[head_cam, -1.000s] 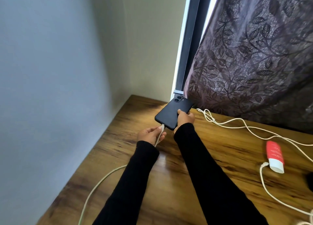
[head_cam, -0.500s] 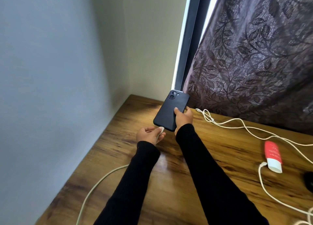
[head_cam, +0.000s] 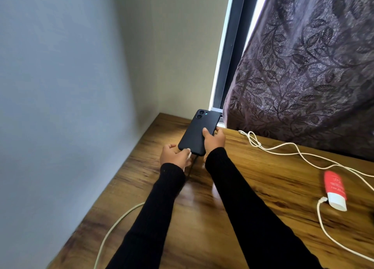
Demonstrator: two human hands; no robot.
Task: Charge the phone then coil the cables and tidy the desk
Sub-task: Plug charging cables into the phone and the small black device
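Note:
A black phone is held back side up, tilted above the far corner of the wooden desk. My right hand grips its right edge. My left hand pinches the white plug of a charging cable right at the phone's bottom edge; whether the plug is seated is hidden. That cable runs under my left sleeve and off the desk's near left edge. A second white cable lies loose across the desk to the right.
A red and white tube lies at the right, with a third white cable ending beside it. A dark patterned curtain hangs along the desk's back edge. Walls close the desk's left side and far corner.
The phone has tipped up from its flatter pose near the curtain. My left hand has brought the cable plug up to the phone's bottom edge.

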